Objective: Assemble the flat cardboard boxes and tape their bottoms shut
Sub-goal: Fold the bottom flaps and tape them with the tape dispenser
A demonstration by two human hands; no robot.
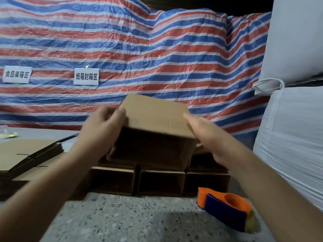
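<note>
An assembled brown cardboard box (155,117) is held up in the middle of the view, its open side turned toward me and dark inside. My left hand (103,126) grips its left edge with curled fingers. My right hand (204,130) lies flat against its right side with straight fingers. Below it stand rows of assembled boxes (160,180) with their openings facing me. An orange and blue tape dispenser (225,206) lies on the speckled floor at the lower right. A stack of flat cardboard boxes (26,152) sits at the left.
A red, white and blue striped tarp (157,58) hangs behind, with two white paper signs (86,76) on it. Large white sacks (295,128) are stacked at the right. The speckled floor (131,219) lies in front of me.
</note>
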